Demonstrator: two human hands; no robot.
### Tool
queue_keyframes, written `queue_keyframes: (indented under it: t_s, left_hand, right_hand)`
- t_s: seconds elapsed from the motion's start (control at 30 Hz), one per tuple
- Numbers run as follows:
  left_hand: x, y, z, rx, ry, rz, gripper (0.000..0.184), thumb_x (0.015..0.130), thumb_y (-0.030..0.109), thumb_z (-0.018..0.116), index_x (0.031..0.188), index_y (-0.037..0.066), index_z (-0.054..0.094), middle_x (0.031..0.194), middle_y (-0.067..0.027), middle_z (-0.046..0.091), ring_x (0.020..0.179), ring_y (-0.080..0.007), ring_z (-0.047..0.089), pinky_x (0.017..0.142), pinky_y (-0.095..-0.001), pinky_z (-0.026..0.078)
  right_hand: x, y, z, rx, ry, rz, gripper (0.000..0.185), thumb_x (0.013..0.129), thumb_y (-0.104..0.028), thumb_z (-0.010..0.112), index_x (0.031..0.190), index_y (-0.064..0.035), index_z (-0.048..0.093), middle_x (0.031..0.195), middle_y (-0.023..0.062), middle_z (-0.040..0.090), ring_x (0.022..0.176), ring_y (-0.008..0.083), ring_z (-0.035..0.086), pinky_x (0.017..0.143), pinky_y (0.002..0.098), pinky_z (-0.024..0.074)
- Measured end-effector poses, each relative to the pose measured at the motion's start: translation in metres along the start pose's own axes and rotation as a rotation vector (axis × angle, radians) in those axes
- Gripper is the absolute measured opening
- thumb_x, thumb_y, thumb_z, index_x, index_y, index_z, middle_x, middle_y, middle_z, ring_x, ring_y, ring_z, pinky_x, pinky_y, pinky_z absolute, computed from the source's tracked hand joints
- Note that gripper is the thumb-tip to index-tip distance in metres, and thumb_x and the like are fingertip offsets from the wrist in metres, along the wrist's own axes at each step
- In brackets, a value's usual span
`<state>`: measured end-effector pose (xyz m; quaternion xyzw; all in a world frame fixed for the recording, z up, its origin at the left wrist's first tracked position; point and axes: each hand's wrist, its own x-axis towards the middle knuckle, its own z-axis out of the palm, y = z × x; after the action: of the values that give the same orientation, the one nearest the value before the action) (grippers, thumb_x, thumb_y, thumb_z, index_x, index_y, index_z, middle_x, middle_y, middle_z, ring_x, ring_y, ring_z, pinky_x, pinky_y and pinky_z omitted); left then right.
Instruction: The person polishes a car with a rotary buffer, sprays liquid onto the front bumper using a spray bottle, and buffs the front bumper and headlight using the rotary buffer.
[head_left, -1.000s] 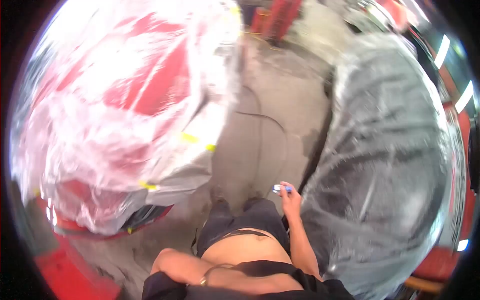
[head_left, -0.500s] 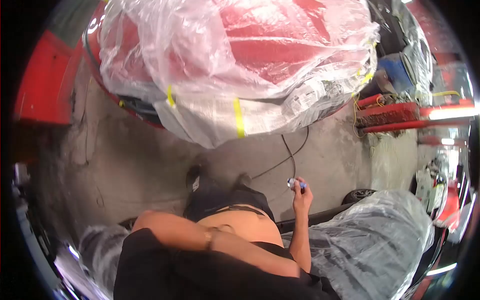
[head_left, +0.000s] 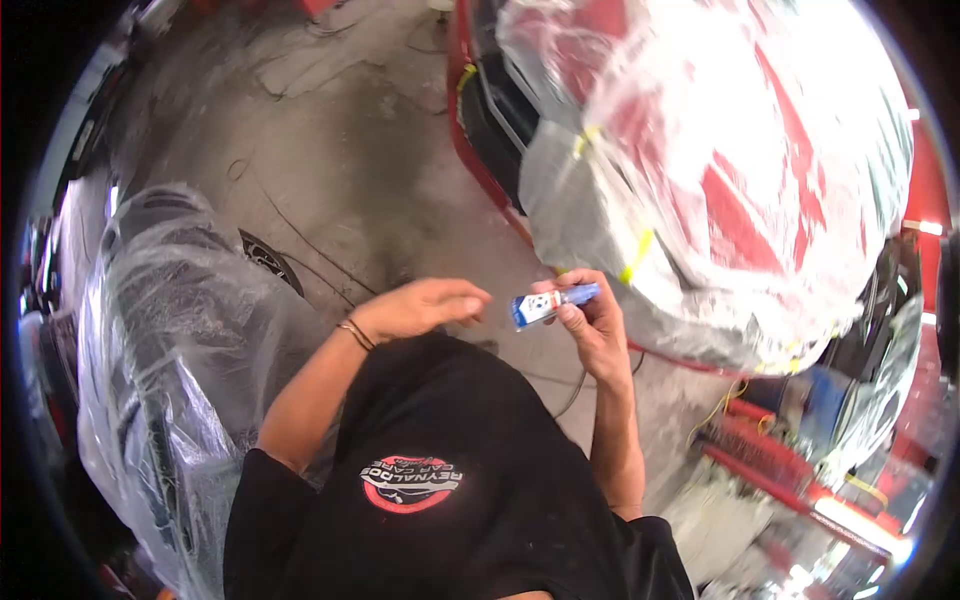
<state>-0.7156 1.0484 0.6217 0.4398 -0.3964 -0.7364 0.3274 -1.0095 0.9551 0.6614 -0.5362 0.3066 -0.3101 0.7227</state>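
A small blue-and-white container (head_left: pixel 538 308) with a blue end lies between the thumb and fingers of my right hand (head_left: pixel 598 325), in front of my chest. Just to its left is my left hand (head_left: pixel 425 305), held level with its fingers stretched toward the container but not touching it. Nothing shows in that hand, and dark bands circle its wrist. A red car (head_left: pixel 740 190) under clear plastic sheeting, with paper and yellow tape at its edge, stands beyond my right hand.
A plastic-covered vehicle (head_left: pixel 190 340) stands at the left, with part of a wheel (head_left: pixel 268 260) showing. A dark hose or cable (head_left: pixel 305 240) runs over the concrete floor (head_left: pixel 370 150). At the lower right are a red metal beam (head_left: pixel 760 470) and a blue drum (head_left: pixel 825 400).
The view has swung round, so the red car now sits at the upper right. My left hand has come from my waist toward the container, and my shirt now covers my belly.
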Motion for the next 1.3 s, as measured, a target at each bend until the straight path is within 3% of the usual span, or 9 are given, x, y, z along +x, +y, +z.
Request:
queue_keyframes:
  t_s: [0.1,0.23,0.4,0.6,0.67,0.83,0.93,1.1,1.3]
  left_hand:
    - [0.010,0.034,-0.008,-0.493,-0.207,-0.039,0.049,0.114,0.037,0.062,0.142,-0.003,0.063,0.128,-0.0147,0.075,0.114,-0.0198,0.074,0.106,-0.0362,0.055]
    - [0.025,0.049,-0.084,-0.167,-0.218,0.172,0.046,0.114,0.040,0.061,0.130,-0.002,0.067,0.104,-0.0104,0.078,0.104,-0.0203,0.075,0.097,-0.0376,0.059]
    - [0.047,0.045,-0.173,-0.296,-0.324,-0.122,0.048,0.112,0.047,0.063,0.114,-0.001,0.072,0.098,-0.0138,0.081,0.093,-0.0216,0.077,0.092,-0.0362,0.060]
    - [0.097,-0.033,-0.313,0.635,-0.197,-0.302,0.043,0.101,0.045,0.074,0.112,0.004,0.076,0.102,-0.0108,0.082,0.095,-0.0249,0.079,0.091,-0.0409,0.062]
    - [0.102,-0.097,-0.374,0.890,-0.065,-0.162,0.040,0.098,0.043,0.075,0.116,0.007,0.078,0.107,-0.0133,0.082,0.100,-0.0309,0.079,0.096,-0.0441,0.061]
    - [0.064,-0.151,-0.513,0.949,-0.257,-0.330,0.044,0.102,0.046,0.070,0.126,0.011,0.078,0.126,-0.0127,0.079,0.119,-0.0329,0.074,0.105,-0.0440,0.056]
    - [0.037,-0.108,-0.568,1.228,-0.317,-0.162,0.035,0.103,0.044,0.070,0.122,0.015,0.077,0.120,-0.0141,0.078,0.116,-0.0380,0.072,0.102,-0.0481,0.057]
    - [0.047,-0.016,-0.574,1.078,-0.210,-0.385,0.032,0.104,0.039,0.069,0.121,0.011,0.072,0.111,-0.0169,0.078,0.105,-0.0415,0.074,0.092,-0.0478,0.057]
    - [0.056,-0.027,-0.599,0.669,-0.617,-0.524,0.023,0.108,0.025,0.070,0.112,0.003,0.066,0.087,0.0011,0.064,0.083,-0.0077,0.057,0.076,-0.0292,0.049]
  right_hand:
    - [0.051,0.011,0.033,0.092,-0.100,-0.022,0.039,0.107,-0.020,0.073,0.137,-0.0068,0.052,0.133,0.0166,0.073,0.114,0.0192,0.070,0.096,0.0348,0.0556]
    - [0.122,0.034,0.079,0.065,-0.016,-0.071,0.038,0.110,-0.014,0.067,0.143,-0.0067,0.049,0.136,0.0163,0.071,0.114,0.0204,0.069,0.098,0.0369,0.0559]
    - [0.183,0.096,0.126,0.444,0.169,0.056,0.042,0.116,-0.028,0.056,0.152,-0.0071,0.048,0.126,0.0123,0.070,0.120,0.0257,0.067,0.109,0.0439,0.0511]
    - [0.182,0.117,0.148,0.586,0.656,0.253,0.057,0.112,-0.054,0.055,0.159,-0.0225,0.042,0.106,0.0017,0.063,0.108,0.0262,0.068,0.093,0.0528,0.0616]
    - [0.174,0.136,0.143,0.683,0.783,0.253,0.059,0.112,-0.064,0.046,0.147,-0.0164,0.050,0.097,0.0023,0.061,0.094,0.0232,0.065,0.082,0.0494,0.0604]
    - [0.239,0.175,0.153,0.788,0.943,0.209,0.067,0.111,-0.073,0.039,0.092,-0.0125,0.061,0.073,0.0017,0.054,0.074,0.0221,0.063,0.068,0.0451,0.0592]
    - [0.315,0.208,0.161,0.853,0.903,0.169,0.067,0.111,-0.072,0.038,0.091,-0.0127,0.061,0.073,0.0019,0.055,0.073,0.0222,0.063,0.066,0.0447,0.0586]
    - [0.418,0.172,0.207,1.104,0.809,-0.083,0.073,0.108,-0.076,0.037,0.085,-0.0104,0.060,0.073,0.0052,0.055,0.066,0.0230,0.058,0.058,0.0426,0.0534]
    - [0.457,0.148,0.236,1.307,0.458,-0.531,0.081,0.104,-0.083,0.032,0.075,-0.0097,0.051,0.065,0.0015,0.042,0.057,0.0187,0.048,0.047,0.0352,0.0412]
